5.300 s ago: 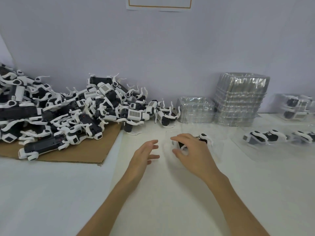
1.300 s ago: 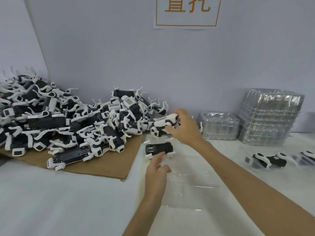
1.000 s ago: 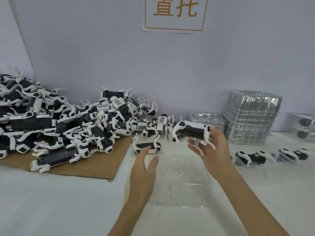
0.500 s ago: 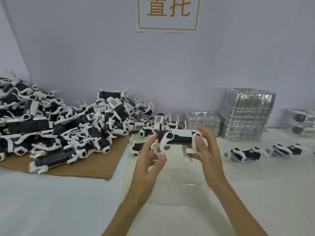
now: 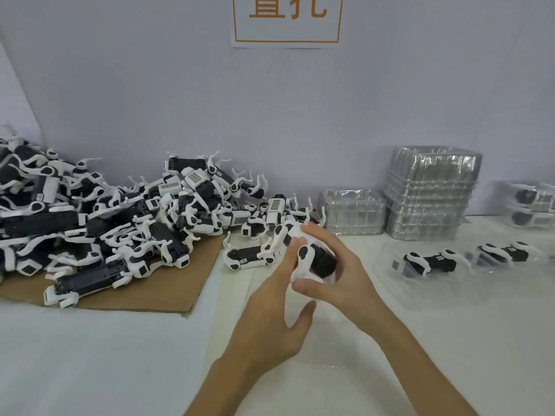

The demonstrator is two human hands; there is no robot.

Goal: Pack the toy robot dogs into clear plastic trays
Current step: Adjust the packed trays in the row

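Note:
I hold one black-and-white toy robot dog [image 5: 306, 253] in both hands above a clear plastic tray [image 5: 270, 298] that lies on the white table in front of me. My right hand [image 5: 339, 271] wraps round the dog's body, fingers over the top and thumb underneath. My left hand [image 5: 276, 310] touches the dog's left end with its fingertips. A second dog [image 5: 249, 255] lies on the table just behind my hands. The tray's outline is faint and partly hidden by my arms.
A big heap of robot dogs [image 5: 114, 211] covers a cardboard sheet [image 5: 162, 292] at the left. Stacks of empty clear trays [image 5: 429, 193] stand at the back right. Trays with packed dogs [image 5: 429, 262] lie at the right, and more are stacked at the far right edge [image 5: 531, 205].
My right hand fetched a dog from the heap and brought it over the tray. My left hand joined it, and the dog's legs now look folded in against its body.

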